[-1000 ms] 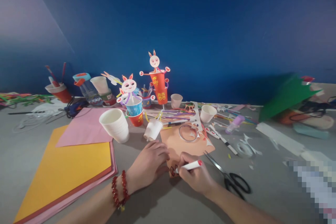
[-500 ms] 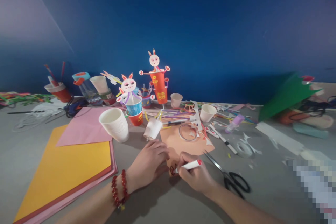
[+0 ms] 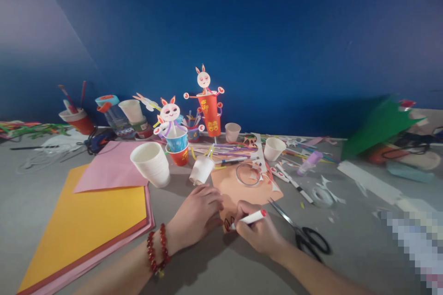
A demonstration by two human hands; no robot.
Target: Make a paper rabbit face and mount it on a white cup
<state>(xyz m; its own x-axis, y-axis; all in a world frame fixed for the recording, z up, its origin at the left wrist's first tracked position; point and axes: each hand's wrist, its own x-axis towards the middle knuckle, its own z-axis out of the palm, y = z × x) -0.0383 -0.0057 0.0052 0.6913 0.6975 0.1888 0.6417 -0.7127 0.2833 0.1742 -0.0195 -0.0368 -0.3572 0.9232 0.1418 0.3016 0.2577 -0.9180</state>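
My right hand [image 3: 260, 234] is closed round a white marker with a red end [image 3: 249, 218], its tip on the near corner of a peach paper sheet [image 3: 238, 188], where small red marks show. My left hand [image 3: 198, 215], with a red bead bracelet [image 3: 156, 250] on the wrist, lies curled with fingers pressed on the sheet's near left edge, holding it down. A clear tape ring [image 3: 248, 174] rests on the far part of the sheet.
Black-handled scissors [image 3: 304, 235] lie right of my right hand. Stacked white cups [image 3: 151, 164] and a tipped cup [image 3: 201, 170] sit beyond my left hand. Yellow and pink paper sheets [image 3: 97, 214] lie left. Bunny cup figures [image 3: 206, 106], pens, scraps and green paper [image 3: 375, 126] crowd the back.
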